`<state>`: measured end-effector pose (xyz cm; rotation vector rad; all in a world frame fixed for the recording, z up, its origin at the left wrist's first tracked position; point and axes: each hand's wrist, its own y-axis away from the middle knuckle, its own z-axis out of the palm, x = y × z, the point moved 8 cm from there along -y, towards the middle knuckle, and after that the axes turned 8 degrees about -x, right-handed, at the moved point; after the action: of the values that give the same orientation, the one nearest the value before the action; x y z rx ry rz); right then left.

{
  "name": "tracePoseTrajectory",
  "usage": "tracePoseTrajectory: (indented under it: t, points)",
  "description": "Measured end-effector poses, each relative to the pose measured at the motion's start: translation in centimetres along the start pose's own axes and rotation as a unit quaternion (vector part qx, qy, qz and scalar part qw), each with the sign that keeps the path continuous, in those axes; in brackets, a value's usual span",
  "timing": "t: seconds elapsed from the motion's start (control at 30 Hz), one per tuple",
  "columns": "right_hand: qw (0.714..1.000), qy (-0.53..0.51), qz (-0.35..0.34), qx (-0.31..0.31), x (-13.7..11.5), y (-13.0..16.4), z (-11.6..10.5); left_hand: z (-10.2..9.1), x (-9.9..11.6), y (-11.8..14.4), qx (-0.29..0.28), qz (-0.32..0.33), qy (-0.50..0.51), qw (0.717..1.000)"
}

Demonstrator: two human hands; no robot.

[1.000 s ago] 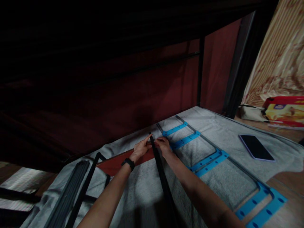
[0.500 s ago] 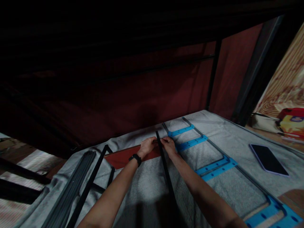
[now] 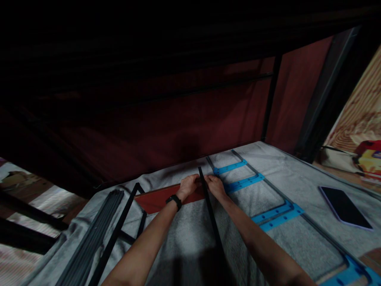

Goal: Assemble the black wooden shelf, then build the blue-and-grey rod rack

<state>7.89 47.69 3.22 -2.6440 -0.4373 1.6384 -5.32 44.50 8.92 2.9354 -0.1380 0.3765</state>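
A red-brown board (image 3: 157,200) lies with its right end at a long black metal bar (image 3: 212,216). My left hand (image 3: 188,186), with a black watch on its wrist, is closed on the board's far edge, left of the bar. On the bar's other side my right hand (image 3: 216,186) has its fingers closed against the bar, opposite the left fingertips. What lies between the fingertips is too dark and small to make out. The board's left end meets a black metal frame (image 3: 114,232).
A bundle of grey rods (image 3: 92,238) lies at the left on the grey cloth (image 3: 184,238). To the right are blue brackets (image 3: 281,216) joined by grey rods, and a phone (image 3: 345,207). A dark red panel (image 3: 190,123) rises behind.
The whole view has shifted slightly, so things appear a little lower and further right. Both hands stay at the bar and board, with only slight finger movement.
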Motion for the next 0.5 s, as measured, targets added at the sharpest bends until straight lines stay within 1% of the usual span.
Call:
tracePoseTrajectory:
  t: [0.13, 0.23, 0.3, 0.4, 0.5]
  points:
    - [1.0, 0.016, 0.017, 0.012, 0.0, -0.1, 0.3, 0.2, 0.1, 0.0, 0.002, 0.006, -0.004, 1.0]
    - [1.0, 0.003, 0.006, -0.021, -0.1, 0.1, 0.6, 0.3, 0.1, 0.1, 0.005, 0.007, -0.006, 1.0]
    - [0.999, -0.035, -0.004, -0.029, 0.1, 0.4, 0.4, 0.3, 0.1, 0.1, 0.004, 0.007, -0.006, 1.0]
    - [0.995, -0.098, -0.023, 0.001, 0.4, 0.8, -0.5, 0.3, 0.1, 0.2, 0.001, 0.009, -0.004, 1.0]
    - [0.993, -0.109, -0.052, 0.01, 0.2, 0.8, -0.7, 0.3, 0.3, 0.3, 0.0, 0.016, -0.002, 1.0]
